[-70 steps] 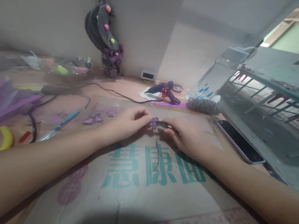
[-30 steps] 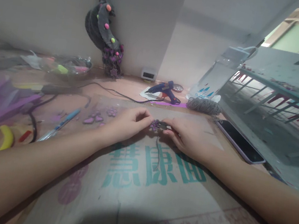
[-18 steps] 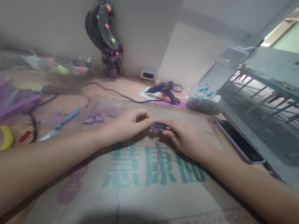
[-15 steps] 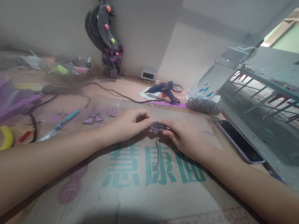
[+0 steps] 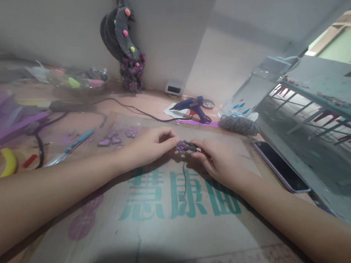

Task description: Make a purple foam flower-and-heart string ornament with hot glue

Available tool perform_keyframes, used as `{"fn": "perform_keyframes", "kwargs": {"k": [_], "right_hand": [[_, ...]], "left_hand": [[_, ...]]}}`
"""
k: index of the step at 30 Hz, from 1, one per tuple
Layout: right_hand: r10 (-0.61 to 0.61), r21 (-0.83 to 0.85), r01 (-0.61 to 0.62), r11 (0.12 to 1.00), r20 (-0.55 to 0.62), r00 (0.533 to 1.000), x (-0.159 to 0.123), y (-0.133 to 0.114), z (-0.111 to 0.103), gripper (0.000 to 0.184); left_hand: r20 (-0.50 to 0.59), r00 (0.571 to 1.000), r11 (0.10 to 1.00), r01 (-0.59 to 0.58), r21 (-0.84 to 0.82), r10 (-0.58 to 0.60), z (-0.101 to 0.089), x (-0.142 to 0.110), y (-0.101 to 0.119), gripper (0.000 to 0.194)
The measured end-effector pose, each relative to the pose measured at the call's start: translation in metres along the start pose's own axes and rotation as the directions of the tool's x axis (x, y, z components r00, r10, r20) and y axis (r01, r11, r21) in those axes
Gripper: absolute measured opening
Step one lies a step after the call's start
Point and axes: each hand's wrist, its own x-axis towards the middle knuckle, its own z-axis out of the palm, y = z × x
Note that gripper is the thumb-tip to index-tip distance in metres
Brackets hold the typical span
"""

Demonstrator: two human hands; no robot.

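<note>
My left hand [image 5: 156, 146] pinches the edge of a small purple flower piece [image 5: 181, 147] with grey outlines, held just above the printed sheet. From the right, my right hand [image 5: 215, 159] closes thumb and fingers on a slim dark tool [image 5: 190, 146] whose end meets the flower. Its exact kind is too small to make out. A thin grey yarn strand [image 5: 184, 179] trails below the flower onto the sheet. Beyond my left wrist lie purple heart-shaped pieces [image 5: 110, 140] and another purple flower [image 5: 131, 132], both edged in grey.
A blue glue gun [image 5: 192, 106] lies at the back, its cord [image 5: 133, 106] running left. At right are a grey yarn bundle [image 5: 239, 124], a phone [image 5: 280, 166] and a clear bottle [image 5: 250, 90]. A blue pen [image 5: 76, 143] and yellow curved pieces [image 5: 8, 162] lie left.
The flower between my hands has turned so that more of its purple face shows. My right fingers have shifted slightly; both arms stay nearly in place.
</note>
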Motion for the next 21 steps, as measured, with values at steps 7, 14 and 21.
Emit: {"fn": "perform_keyframes", "kwargs": {"k": [7,14,21], "right_hand": [[0.004,-0.1,-0.004,0.995,0.003,1.0,0.0,-0.001,-0.001,0.03],[-0.02,-0.05,0.019,0.999,-0.009,1.0,-0.003,0.005,0.006,0.036],[-0.029,-0.029,0.028,0.999,-0.033,0.999,-0.001,0.001,-0.001,0.033]], "left_hand": [[-0.029,0.999,0.998,-0.045,0.047,0.046,-0.001,0.0,-0.001,0.026],[-0.049,0.995,0.989,-0.082,0.121,0.088,-0.001,0.001,0.0,0.025],[-0.034,0.996,0.996,-0.084,0.034,0.086,-0.002,0.004,-0.003,0.025]]}}
